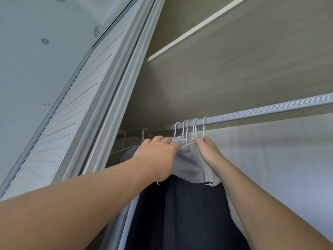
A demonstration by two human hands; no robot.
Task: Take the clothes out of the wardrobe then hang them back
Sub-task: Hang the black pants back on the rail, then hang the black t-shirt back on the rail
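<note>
Clothes [180, 210] hanging straight down, hangers [189, 131] hooked over rod [270, 109] — left hand [160, 156], right hand [209, 152] gripping hangers

no legible word, number, brand or label anywhere in view, small dark wreath-like emblems [45, 41] printed on the pale wall [27, 73] at the left, ornament not lettering, a few faint tiny marks [47, 105] lower on that wall, too blurred to read

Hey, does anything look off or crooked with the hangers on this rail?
Nothing stands out. The white hangers hook over the rail, bunched together where the left hand and right hand grip them; the clothes hang straight down.
</note>
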